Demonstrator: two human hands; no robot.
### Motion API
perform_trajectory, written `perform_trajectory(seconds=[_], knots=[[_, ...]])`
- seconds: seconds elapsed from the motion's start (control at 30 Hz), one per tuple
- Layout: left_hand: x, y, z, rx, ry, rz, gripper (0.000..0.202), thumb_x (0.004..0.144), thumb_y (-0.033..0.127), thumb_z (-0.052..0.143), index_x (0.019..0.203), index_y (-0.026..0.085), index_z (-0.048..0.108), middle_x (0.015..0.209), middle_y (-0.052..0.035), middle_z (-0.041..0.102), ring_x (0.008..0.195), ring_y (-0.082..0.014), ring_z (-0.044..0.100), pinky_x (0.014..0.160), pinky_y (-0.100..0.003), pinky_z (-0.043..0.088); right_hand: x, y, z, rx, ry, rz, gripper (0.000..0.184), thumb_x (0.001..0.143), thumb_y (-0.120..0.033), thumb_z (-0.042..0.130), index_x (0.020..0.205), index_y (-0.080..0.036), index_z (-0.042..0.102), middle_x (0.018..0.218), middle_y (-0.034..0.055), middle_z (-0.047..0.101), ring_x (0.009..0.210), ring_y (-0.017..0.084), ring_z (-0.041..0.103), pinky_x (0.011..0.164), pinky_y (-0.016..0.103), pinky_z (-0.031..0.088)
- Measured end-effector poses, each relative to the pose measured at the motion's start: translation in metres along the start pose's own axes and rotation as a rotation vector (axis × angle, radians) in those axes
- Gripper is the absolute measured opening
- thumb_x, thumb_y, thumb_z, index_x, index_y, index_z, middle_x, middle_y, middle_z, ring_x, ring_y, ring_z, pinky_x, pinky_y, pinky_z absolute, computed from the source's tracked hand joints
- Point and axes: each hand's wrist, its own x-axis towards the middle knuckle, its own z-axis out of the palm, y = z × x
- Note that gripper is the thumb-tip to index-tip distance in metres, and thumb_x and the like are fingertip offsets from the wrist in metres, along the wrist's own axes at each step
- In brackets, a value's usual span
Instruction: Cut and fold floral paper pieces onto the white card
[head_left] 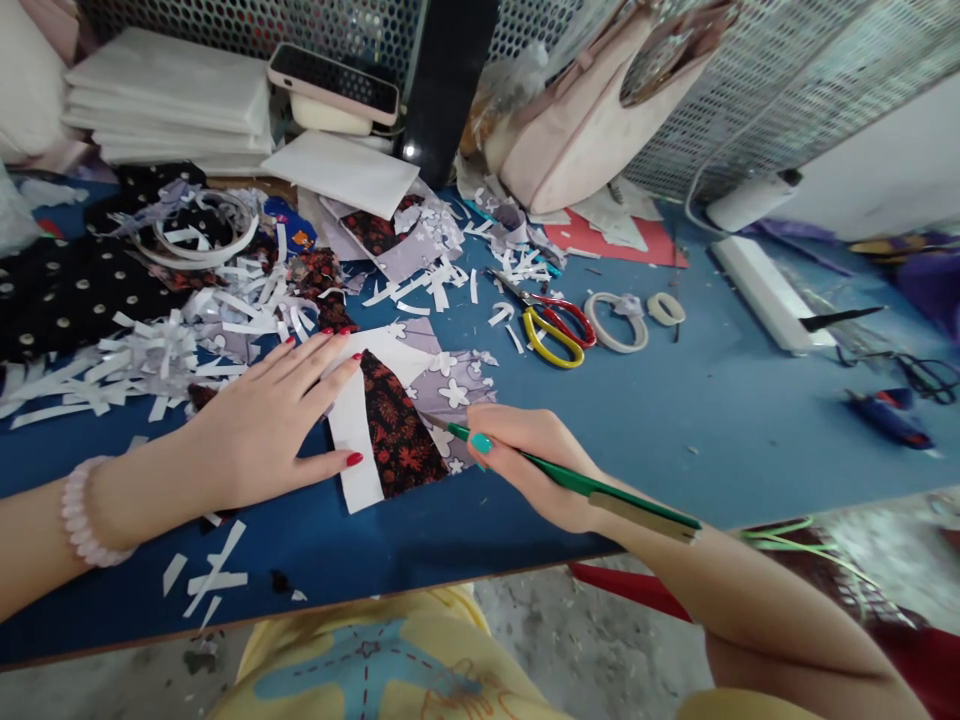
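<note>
My left hand point(255, 420) lies flat with fingers spread, its fingertips on a piece of white paper point(352, 450) and the fabric beside it. A black-and-red patterned fabric piece point(397, 430) rests on the white paper. Lavender fabric with white flowers point(457, 385) spreads out beneath and to the right. My right hand point(536, 465) is closed around a slim green-handled tool point(570, 478) with a thin pointed tip. That tip touches or hovers just over the right edge of the dark piece; I cannot tell which.
Red-and-yellow-handled scissors point(555, 328) lie beyond my right hand, beside a roll of tape point(616, 322). White paper strips point(172, 350) are heaped at left. A phone point(334, 82), stacked white sheets point(169, 90) and a pale handbag point(592, 110) stand along the back.
</note>
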Motion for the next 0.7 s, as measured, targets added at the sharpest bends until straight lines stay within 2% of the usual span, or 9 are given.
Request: perform_trajectory(seconds=[0.27, 0.5, 0.6, 0.7], knots=[[0.000, -0.001, 0.000, -0.011, -0.001, -0.002, 0.083, 0.090, 0.067, 0.033, 0.152, 0.012, 0.028, 0.162, -0.0124, 0.018, 0.148, -0.0331, 0.021, 0.120, -0.049, 0.020, 0.003, 0.000, -0.003, -0.010, -0.075, -0.015, 0.029, 0.098, -0.022, 0.031, 0.069, -0.022, 0.031, 0.063, -0.0028, 0.037, 0.057, 0.011, 0.032, 0.056, 0.024, 0.030], [0.000, 0.000, 0.000, 0.005, -0.010, 0.002, 0.082, 0.090, 0.065, 0.033, 0.152, 0.011, 0.029, 0.162, -0.0130, 0.017, 0.148, -0.0325, 0.021, 0.120, -0.049, 0.021, 0.007, -0.003, -0.014, 0.024, -0.208, -0.139, 0.033, 0.102, -0.026, 0.029, 0.069, -0.023, 0.024, 0.064, -0.0026, 0.032, 0.061, 0.013, 0.031, 0.061, 0.026, 0.031], [0.000, -0.001, -0.001, 0.009, -0.015, 0.004, 0.081, 0.090, 0.065, 0.033, 0.152, 0.012, 0.029, 0.162, -0.0122, 0.016, 0.148, -0.0321, 0.020, 0.120, -0.049, 0.020, 0.006, -0.002, -0.019, 0.029, -0.225, -0.157, 0.034, 0.102, -0.026, 0.030, 0.068, -0.023, 0.024, 0.064, -0.0026, 0.032, 0.061, 0.013, 0.030, 0.061, 0.027, 0.030], [0.000, -0.009, -0.004, -0.008, -0.027, 0.062, 0.078, 0.091, 0.063, 0.035, 0.152, 0.015, 0.029, 0.162, -0.0095, 0.017, 0.149, -0.0308, 0.019, 0.121, -0.049, 0.016, 0.006, 0.004, -0.025, 0.056, -0.254, -0.188, 0.033, 0.102, -0.026, 0.031, 0.069, -0.023, 0.031, 0.063, -0.0020, 0.035, 0.062, 0.013, 0.032, 0.061, 0.028, 0.030]])
